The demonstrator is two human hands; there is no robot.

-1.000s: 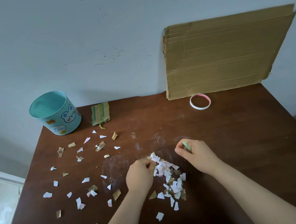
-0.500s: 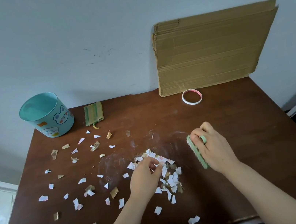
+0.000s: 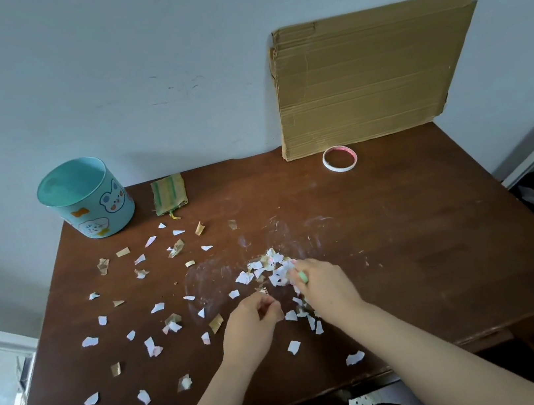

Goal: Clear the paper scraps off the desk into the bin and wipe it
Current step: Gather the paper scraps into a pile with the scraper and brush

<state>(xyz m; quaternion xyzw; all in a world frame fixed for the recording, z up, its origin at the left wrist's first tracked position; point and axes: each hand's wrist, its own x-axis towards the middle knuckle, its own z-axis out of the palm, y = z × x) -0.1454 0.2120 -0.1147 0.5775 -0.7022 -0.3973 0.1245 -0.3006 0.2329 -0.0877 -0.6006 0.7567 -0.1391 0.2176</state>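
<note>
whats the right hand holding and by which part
The right hand grips a green tool round its body; only one end shows.
</note>
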